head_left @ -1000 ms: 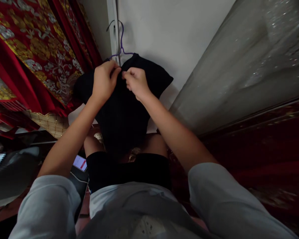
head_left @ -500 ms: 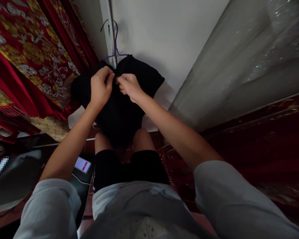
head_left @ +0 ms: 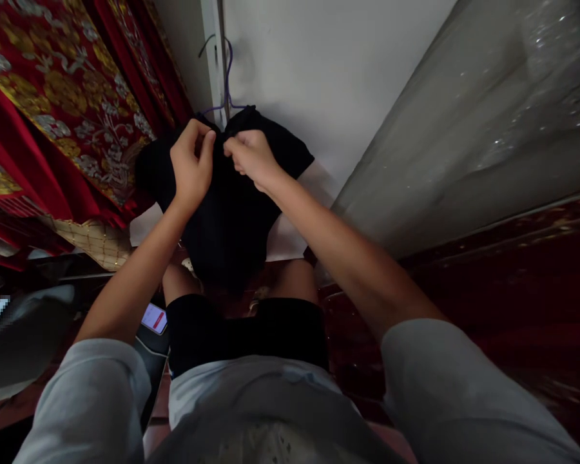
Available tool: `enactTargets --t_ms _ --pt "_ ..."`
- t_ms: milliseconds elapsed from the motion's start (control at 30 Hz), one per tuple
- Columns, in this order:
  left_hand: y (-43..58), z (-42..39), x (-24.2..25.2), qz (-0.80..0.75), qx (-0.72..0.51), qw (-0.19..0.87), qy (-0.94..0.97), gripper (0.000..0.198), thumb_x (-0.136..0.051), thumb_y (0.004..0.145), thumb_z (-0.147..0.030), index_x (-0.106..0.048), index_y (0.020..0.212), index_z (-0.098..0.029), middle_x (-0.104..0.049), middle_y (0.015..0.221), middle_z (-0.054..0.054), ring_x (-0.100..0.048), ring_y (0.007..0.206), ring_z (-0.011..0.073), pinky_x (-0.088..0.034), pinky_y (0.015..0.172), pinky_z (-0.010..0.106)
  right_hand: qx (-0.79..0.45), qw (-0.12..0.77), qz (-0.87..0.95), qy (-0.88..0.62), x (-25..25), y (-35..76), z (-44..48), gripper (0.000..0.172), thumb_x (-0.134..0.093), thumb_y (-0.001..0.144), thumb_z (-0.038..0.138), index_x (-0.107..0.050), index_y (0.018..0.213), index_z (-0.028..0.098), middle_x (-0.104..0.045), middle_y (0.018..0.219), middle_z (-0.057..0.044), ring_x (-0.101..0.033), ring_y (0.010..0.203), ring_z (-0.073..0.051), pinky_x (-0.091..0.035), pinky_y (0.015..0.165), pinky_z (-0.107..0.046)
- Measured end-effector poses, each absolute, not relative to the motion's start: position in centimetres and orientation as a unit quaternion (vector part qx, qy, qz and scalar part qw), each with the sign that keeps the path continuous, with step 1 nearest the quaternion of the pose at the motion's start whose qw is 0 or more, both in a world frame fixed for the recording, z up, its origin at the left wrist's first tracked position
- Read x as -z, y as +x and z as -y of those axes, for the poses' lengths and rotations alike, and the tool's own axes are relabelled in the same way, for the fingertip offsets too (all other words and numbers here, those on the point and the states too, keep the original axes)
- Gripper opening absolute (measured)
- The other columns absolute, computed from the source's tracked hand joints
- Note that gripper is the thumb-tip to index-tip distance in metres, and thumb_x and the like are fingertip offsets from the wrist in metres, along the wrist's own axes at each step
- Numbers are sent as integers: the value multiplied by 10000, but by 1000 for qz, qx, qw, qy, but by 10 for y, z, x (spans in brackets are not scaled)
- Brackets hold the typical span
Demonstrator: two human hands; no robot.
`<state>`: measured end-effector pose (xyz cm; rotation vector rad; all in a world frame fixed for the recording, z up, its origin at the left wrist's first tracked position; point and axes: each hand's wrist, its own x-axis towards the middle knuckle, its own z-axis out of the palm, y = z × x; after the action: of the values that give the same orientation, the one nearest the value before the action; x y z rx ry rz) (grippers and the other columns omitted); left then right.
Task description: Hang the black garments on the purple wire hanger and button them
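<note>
A black short-sleeved shirt (head_left: 232,219) hangs in front of me on a thin purple hanger (head_left: 229,71), against a white upright surface. My left hand (head_left: 193,158) pinches the shirt's front just below the neckline, thumb and fingers together. Close beside it on the right, my right hand (head_left: 251,154) is closed on the shirt at the same height. The small part between the fingertips is too dark to make out. The hanger's hook sits over a narrow edge or frame strip.
Red cloth (head_left: 62,96) with gold and silver embroidery hangs at the left. A lit phone (head_left: 154,318) lies on a dark seat by my left leg. Grey sheeting with shiny plastic (head_left: 464,129) covers the right side, above a dark red surface (head_left: 488,303).
Both hands have risen slightly along the shirt front and stay closed on it. My knees have spread apart, and the shirt's lower part has shifted a little.
</note>
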<state>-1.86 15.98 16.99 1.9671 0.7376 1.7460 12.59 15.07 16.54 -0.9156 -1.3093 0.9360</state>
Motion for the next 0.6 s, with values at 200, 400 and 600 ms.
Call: enactTargets --t_ms 200,400,600 --pt "-17 -172 -195 -279 -540 211 765 287 -771 957 -376 -592 774 -243 -495 576 -36 -579 788 166 -427 766 317 -377 610 583 -382 -182 136 -154 268 -586 990 268 -518 748 175 -386 594 47 -389 514 -46 -263 466 -139" --pt "-22 -153 -230 -261 -530 46 806 275 -648 1050 -304 -585 791 -233 -544 672 -18 -574 608 146 -354 628 352 -357 542 574 -499 -98 124 -154 292 -597 899 115 -545 618 175 -442 506 28 -395 504 -77 -229 424 -182" --pt "-117 -196 -217 -364 -632 53 682 354 -636 1055 -411 -536 772 -224 -579 747 -23 -593 699 132 -439 686 351 -411 539 561 -475 -65 131 -138 283 -562 880 79 -572 611 167 -468 492 30 -391 464 -71 -272 449 -205"
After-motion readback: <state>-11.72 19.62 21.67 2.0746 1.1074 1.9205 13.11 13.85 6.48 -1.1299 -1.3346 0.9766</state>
